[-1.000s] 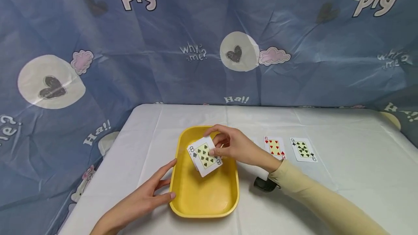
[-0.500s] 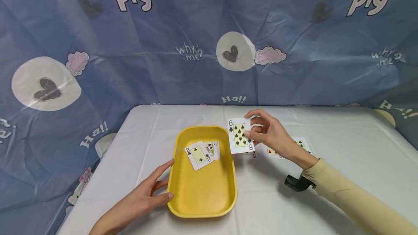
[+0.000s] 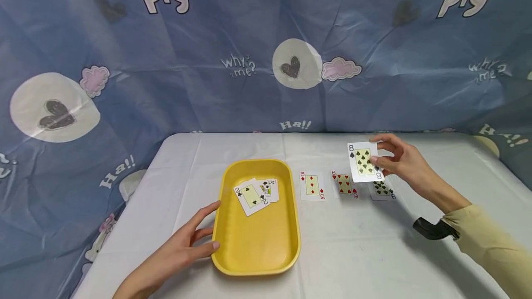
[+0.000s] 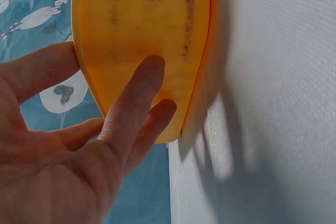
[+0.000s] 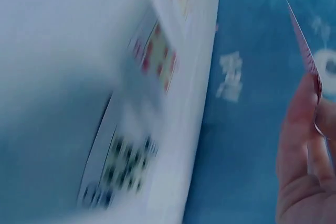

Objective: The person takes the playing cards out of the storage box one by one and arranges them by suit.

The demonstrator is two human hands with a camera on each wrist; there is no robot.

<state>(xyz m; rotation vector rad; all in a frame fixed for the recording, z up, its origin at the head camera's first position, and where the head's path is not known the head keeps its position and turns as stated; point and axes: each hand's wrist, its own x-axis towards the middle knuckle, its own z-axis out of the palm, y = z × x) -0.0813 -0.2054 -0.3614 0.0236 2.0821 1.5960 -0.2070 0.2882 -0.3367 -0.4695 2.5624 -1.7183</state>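
In the head view my right hand (image 3: 401, 163) pinches an eight of spades (image 3: 362, 163) by its right side, face up. The card is raised over the table and overlaps part of the nine of clubs (image 3: 381, 190). From the right wrist, this held card (image 5: 303, 45) shows nearly edge-on. My left hand (image 3: 178, 253) touches the left outer wall of a yellow tray (image 3: 255, 269), its fingers extended. The left wrist view shows the fingertips against the tray wall (image 4: 136, 35). Inside the tray lie a two of clubs (image 3: 250, 197) and, partly under it, a king (image 3: 270, 190).
Right of the tray, a three of diamonds (image 3: 305, 193) and a six of hearts (image 3: 345, 188) lie in a row with the nine of clubs. The white-covered table (image 3: 353, 253) meets a blue printed cloth (image 3: 232, 100) at the back. A black wrist device (image 3: 435, 230) hangs below the right sleeve.
My right hand has carried the eight of spades up out of the tray and rightward over the card row. The two and king now show in the tray. My left hand stays at the tray.
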